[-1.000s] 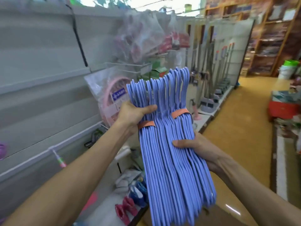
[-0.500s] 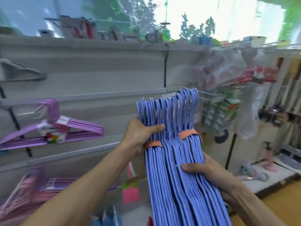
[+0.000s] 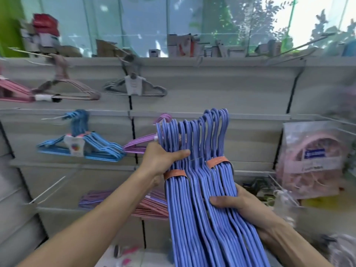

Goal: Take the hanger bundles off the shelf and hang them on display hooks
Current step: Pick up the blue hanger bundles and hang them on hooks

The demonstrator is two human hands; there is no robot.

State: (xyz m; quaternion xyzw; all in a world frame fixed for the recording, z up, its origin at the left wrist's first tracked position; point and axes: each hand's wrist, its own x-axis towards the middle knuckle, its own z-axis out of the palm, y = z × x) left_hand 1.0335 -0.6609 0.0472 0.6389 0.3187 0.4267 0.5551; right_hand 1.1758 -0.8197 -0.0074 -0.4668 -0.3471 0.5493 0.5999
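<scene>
I hold two bundles of periwinkle-blue hangers (image 3: 194, 199) upright in front of the grey display wall, hooks pointing up, each bound by an orange band. My left hand (image 3: 161, 160) grips the necks of the left bundle just under the hooks. My right hand (image 3: 237, 205) grips the hanger bodies lower down from the right, thumb across the front. A bare metal display hook (image 3: 48, 189) sticks out at lower left. Another long bare hook (image 3: 300, 45) juts from the top right of the wall.
Other bundles hang on the wall: blue hangers (image 3: 84, 145), purple hangers (image 3: 140, 143) behind my left hand, grey hangers (image 3: 134, 87), pink hangers (image 3: 13, 91) at far left, pink and purple hangers (image 3: 146, 205) lower down. A bagged pink item (image 3: 314, 158) hangs at right.
My view has swung left from the aisle to face the hanger wall. Both hands keep the same grip on the blue bundles, which stay upright in front of me.
</scene>
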